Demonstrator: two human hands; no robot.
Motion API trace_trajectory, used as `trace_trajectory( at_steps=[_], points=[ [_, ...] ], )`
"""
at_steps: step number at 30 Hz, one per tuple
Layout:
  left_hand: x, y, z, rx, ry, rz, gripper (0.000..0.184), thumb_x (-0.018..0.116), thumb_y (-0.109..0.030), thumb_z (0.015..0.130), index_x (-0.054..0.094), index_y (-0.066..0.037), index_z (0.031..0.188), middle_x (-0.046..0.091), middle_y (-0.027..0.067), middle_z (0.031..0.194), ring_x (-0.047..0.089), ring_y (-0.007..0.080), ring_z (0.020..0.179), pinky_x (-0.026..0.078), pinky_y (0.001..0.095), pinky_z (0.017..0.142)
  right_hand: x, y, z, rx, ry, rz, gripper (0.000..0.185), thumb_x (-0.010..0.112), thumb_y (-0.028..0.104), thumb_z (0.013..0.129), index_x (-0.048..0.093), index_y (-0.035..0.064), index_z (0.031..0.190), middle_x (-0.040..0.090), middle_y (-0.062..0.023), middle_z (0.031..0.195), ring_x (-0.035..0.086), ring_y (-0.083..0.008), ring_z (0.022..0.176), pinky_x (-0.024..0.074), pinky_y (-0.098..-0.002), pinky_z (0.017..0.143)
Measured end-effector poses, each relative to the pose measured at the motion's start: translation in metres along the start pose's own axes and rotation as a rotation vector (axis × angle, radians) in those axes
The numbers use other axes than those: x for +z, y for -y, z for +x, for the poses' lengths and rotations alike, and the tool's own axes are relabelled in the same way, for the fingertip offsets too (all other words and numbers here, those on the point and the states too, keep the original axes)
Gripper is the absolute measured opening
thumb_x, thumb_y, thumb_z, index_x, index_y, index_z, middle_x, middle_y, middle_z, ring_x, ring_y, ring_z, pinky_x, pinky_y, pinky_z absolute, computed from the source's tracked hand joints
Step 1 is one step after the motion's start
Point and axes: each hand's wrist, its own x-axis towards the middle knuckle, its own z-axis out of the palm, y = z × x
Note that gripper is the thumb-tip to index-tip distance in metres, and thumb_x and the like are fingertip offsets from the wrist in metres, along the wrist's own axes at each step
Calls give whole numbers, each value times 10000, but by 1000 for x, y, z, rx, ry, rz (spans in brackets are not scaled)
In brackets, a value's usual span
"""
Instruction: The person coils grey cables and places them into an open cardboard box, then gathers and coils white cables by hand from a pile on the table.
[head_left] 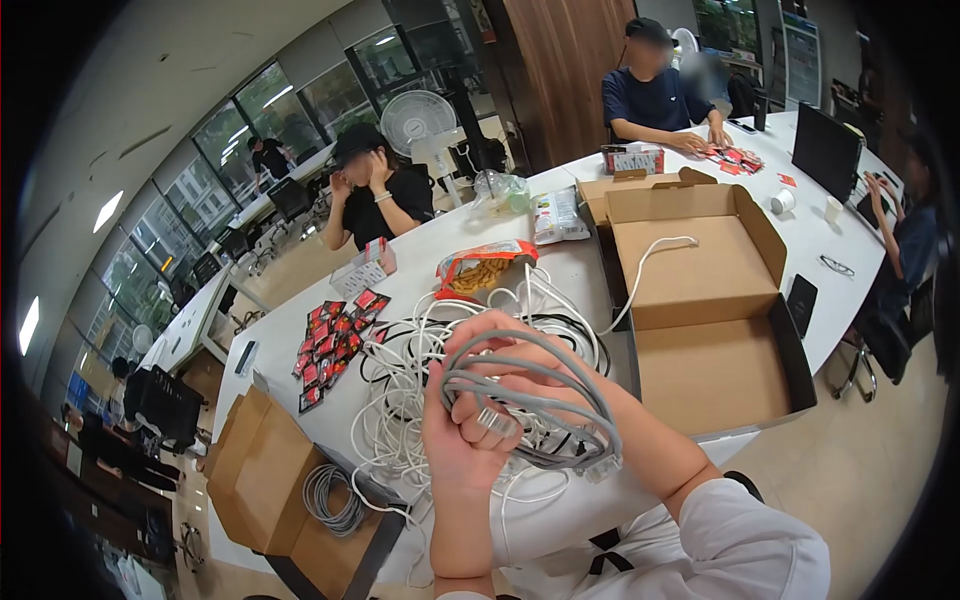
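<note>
A looped grey cable [575,398] is held up in front of me between both hands. My left hand [465,435] has its fingers curled round the cable's left end, near a clear plug [497,422]. Across the top of the loops, my right hand [520,355] is closed on the same cable. Beneath the hands lies a big tangle of white cables [400,410] with some black ones among them. One coiled grey cable [335,498] rests in the open cardboard box [262,460] at the lower left.
A large open box [700,245] stands right of the tangle, a white cable end over it. Red packets [330,345], an open snack bag [485,270] and a white bag [560,215] lie on the table [290,330]. Several people sit around, one handling red packets.
</note>
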Motion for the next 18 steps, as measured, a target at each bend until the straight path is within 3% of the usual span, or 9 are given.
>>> trace_trajectory(
  at_steps=[2,3,7,11,14,16,18],
  points=[
    [0,6,-1,35,-183,12,436,355,-505,959,461,-163,711,227,-77,423,183,62,319,134,227,329,-1,3,-1,5,-41,-105,193,634,135,821,675,56,992,547,-112,1107,493,-237,1095,408,-354,934],
    [-7,9,-1,35,-87,7,453,355,-544,949,525,-147,812,245,-87,428,181,61,317,134,228,329,-3,4,0,-8,-60,-159,166,652,116,797,691,66,950,550,-104,1101,504,-234,1082,417,-354,927],
    [19,15,2,1,-177,177,495,334,-580,942,511,-158,753,211,-90,426,178,52,320,132,236,327,-5,-3,-2,-109,-88,-25,179,684,20,738,694,55,914,596,-89,1066,585,-209,991,478,-327,853],
    [-1,16,4,19,-73,201,525,310,-599,938,500,-167,707,204,-92,424,174,49,323,134,232,329,-8,8,-1,-46,-100,-165,109,711,58,744,684,12,839,658,-119,1043,657,-211,917,521,-318,793],
    [-4,20,5,55,-103,236,538,291,-603,940,498,-169,699,219,-93,424,190,47,336,146,227,334,-5,13,-3,34,-157,-191,98,728,49,725,699,24,816,660,-101,1054,657,-204,915,514,-307,818],
    [2,24,6,112,-174,277,543,281,-602,943,483,-166,692,223,-92,424,198,46,346,154,223,339,4,2,-7,-21,-250,-41,215,755,34,716,576,8,833,650,-150,1050,646,-205,928,514,-325,821],
    [19,27,6,129,-461,391,543,261,-584,956,433,-157,666,201,-84,426,203,53,360,161,226,347,13,1,-10,57,-363,181,320,770,37,715,477,14,841,642,-184,1038,638,-205,937,515,-336,821]
  ],
)
